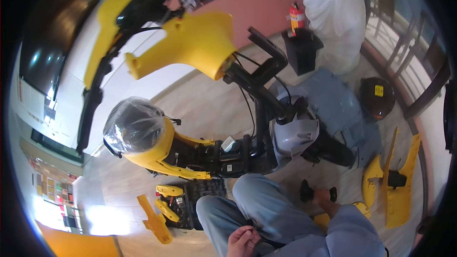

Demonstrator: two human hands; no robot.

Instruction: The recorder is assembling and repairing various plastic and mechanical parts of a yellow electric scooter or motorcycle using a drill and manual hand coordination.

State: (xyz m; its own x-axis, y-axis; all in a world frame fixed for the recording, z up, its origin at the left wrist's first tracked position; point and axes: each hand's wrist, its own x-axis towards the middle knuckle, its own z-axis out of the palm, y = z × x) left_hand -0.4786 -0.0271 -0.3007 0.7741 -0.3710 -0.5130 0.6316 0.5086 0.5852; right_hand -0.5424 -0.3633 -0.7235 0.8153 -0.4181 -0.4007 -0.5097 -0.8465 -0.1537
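Note:
My left hand [243, 242] rests over my lap, thumb and fingers pinched together. A small black thing shows beside its fingertips, too small to name. Low to the right, my right hand [322, 195] is closed around a dark object [307, 191] whose black ends stick out on both sides; its kind is unclear. Ahead of my knees stands a partly stripped yellow scooter [164, 150] with bare black frame parts. Clear plastic film wraps its seat [135, 123]. A yellow cover [190, 43] sits by the black handlebar stem [257, 85], and a grey panel [295, 135] lies below.
A black tool case [204, 195] lies open left of my knees, near a loose yellow part [154, 221]. Yellow panels [403, 190] lie at right. Farther back are a dark helmet [376, 97], a black bin [302, 52] and a red extinguisher [296, 16]. A large yellow-and-black fairing [112, 14] looms upper left.

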